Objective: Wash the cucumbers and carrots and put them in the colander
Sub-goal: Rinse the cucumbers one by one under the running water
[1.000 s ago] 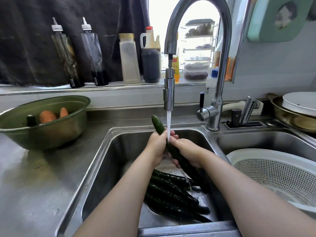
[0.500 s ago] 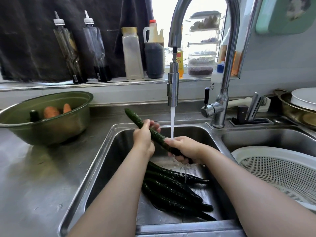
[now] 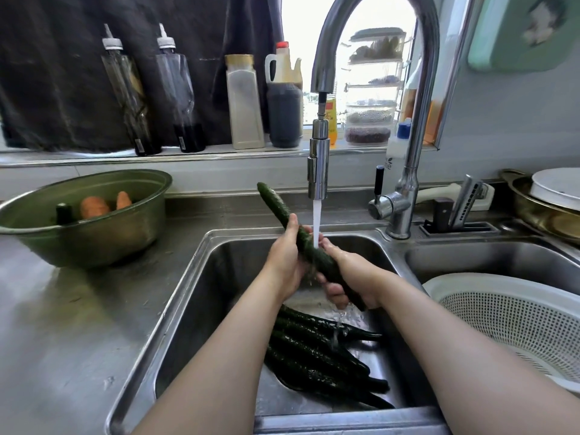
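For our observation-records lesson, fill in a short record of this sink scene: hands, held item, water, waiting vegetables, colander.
Left hand: grips long dark green cucumber mid-length
Right hand: grips its lower end
Water: stream from curved steel tap hits that cucumber
Steel sink: more cucumbers lie on the bottom
Round green bowl: two orange carrots, one cucumber tip
White plastic colander: in right basin, no vegetables visible

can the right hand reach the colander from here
Probably yes. The right hand grips the cucumber low down, and the colander sits open-topped in the next basin with nothing over it. The left hand must let go first.
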The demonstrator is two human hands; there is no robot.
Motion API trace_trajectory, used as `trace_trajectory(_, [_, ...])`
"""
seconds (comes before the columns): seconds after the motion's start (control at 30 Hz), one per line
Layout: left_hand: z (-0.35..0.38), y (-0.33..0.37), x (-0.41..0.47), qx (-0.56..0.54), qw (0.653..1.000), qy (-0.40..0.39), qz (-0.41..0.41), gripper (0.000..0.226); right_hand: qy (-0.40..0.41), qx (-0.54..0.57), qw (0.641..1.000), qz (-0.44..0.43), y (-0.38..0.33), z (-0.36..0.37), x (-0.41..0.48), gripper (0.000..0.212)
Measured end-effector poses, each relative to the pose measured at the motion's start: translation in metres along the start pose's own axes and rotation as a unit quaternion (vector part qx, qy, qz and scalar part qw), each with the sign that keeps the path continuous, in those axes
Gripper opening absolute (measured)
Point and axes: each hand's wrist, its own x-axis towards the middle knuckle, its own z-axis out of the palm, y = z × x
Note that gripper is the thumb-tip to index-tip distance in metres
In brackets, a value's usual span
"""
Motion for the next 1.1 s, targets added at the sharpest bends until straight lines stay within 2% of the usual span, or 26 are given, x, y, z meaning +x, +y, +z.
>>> trace_trajectory(0.07, [0.003, -0.006, -0.002, 0.034, 0.999, -0.009, -0.016, 0.058, 0.007, -0.004, 1.0, 0.019, 0.004, -0.005, -0.002, 0.072])
trace_trajectory(0.13, [0.004, -0.013, -0.004, 0.114, 0.993, -0.014, -0.002, 0.042, 0.025, -0.005, 1.0, 0.018, 0.005, -0.006, -0.001, 0.072])
trace_trajectory(0.23, [0.007, -0.015, -0.005, 0.175, 0.983, -0.047, 0.033, 0.017, 0.069, 0.029, 0.997, -0.018, 0.005, -0.002, 0.005, 0.064])
trace_trajectory(0.33, [0.009, -0.015, -0.003, 0.184, 0.979, -0.034, 0.084, 0.017, 0.085, 0.022, 0.996, -0.016, 0.007, 0.003, 0.007, 0.059])
trace_trajectory(0.43, [0.011, -0.01, -0.006, 0.129, 0.987, 0.005, 0.093, 0.021, 0.019, -0.005, 0.998, 0.063, 0.006, 0.005, 0.003, 0.057])
trace_trajectory(0.5, [0.012, -0.005, -0.005, 0.065, 0.994, 0.039, 0.084, 0.015, -0.004, -0.014, 0.996, 0.089, 0.005, 0.007, 0.002, 0.06])
trace_trajectory(0.57, [0.014, -0.001, -0.004, 0.023, 0.995, 0.078, 0.066, 0.028, 0.003, -0.025, 0.996, 0.082, 0.004, 0.008, 0.001, 0.067])
trace_trajectory(0.67, [0.016, 0.003, -0.004, -0.087, 0.992, 0.085, 0.021, 0.045, 0.002, -0.038, 0.998, 0.058, 0.001, 0.01, -0.003, 0.066])
trace_trajectory(0.73, [0.015, 0.006, -0.006, -0.129, 0.99, 0.063, -0.001, 0.044, 0.0, -0.025, 0.999, 0.042, 0.001, 0.011, -0.006, 0.06])
trace_trajectory(0.8, [0.014, 0.007, -0.007, -0.149, 0.988, 0.039, -0.005, 0.03, 0.014, 0.004, 1.0, 0.009, 0.0, 0.012, -0.007, 0.057])
trace_trajectory(0.87, [0.011, 0.006, -0.004, -0.126, 0.992, 0.022, 0.01, 0.01, 0.024, 0.046, 0.999, -0.014, -0.001, 0.012, -0.004, 0.059])
trace_trajectory(0.9, [0.011, 0.005, -0.005, -0.11, 0.994, 0.019, 0.019, 0.007, 0.025, 0.057, 0.998, -0.018, -0.001, 0.012, -0.003, 0.058])
trace_trajectory(1.03, [0.009, 0.002, -0.004, 0.007, 0.995, 0.061, 0.073, 0.013, 0.004, 0.05, 0.999, -0.002, -0.001, 0.012, 0.0, 0.06])
trace_trajectory(1.1, [0.01, 0.002, -0.005, 0.064, 0.991, 0.086, 0.081, 0.027, -0.01, 0.027, 1.0, 0.002, 0.0, 0.013, -0.002, 0.064])
